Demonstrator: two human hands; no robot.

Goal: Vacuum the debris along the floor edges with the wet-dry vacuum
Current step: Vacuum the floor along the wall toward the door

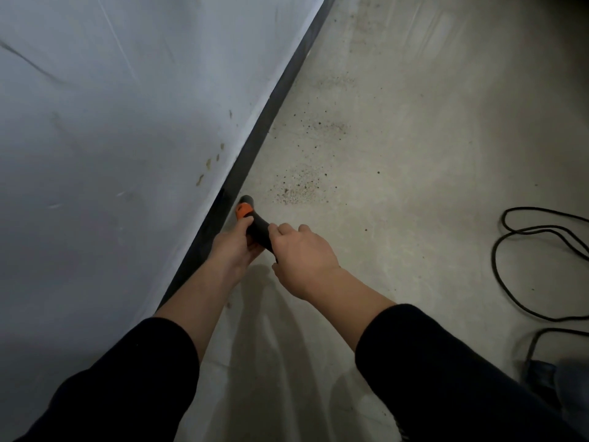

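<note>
Left fingers (248, 222): curled round the black curved vacuum nozzle (259, 232) from the wall side, thumb lying on top just behind the orange collar (243, 210).
Right fingers (283, 229): bent over the same nozzle from the room side, further back along it; knuckles up, tips hidden behind the tube.
Left hand (234, 247): gripping the nozzle, held low, close beside the skirting.
Right hand (302, 253): gripping too, back turned to the camera, just beside the left hand with only the tube between them.
Nozzle: held in both hands, angled forward and down, orange collar ahead of the left thumb, black tip beyond it pointing at the foot of the wall; tip possibly resting on the floor, though contact cannot be told from this angle.
Sleeves: black sleeves (446, 362) pushed up to mid-forearm on both arms, bare wrists showing.
Debris: scatter of dark gritty debris (298, 188) just ahead and to the right of the tip, near but apart from it; thinner patches further along the same edge.
Baseboard: dark grey baseboard (271, 103) running diagonally from lower left to upper right, just left of the tip.
Wall: white painted wall (127, 106) above it, scuffed, with yellowish stains (208, 164) low down near the nozzle.
Floor: pale concrete floor (414, 154), shadows of both arms falling under the hands.
Cable: black power cable (522, 237) looped loosely at the right edge, well apart from the hands, trailing toward a dark blurred object (538, 371) in the lower right corner.
</note>
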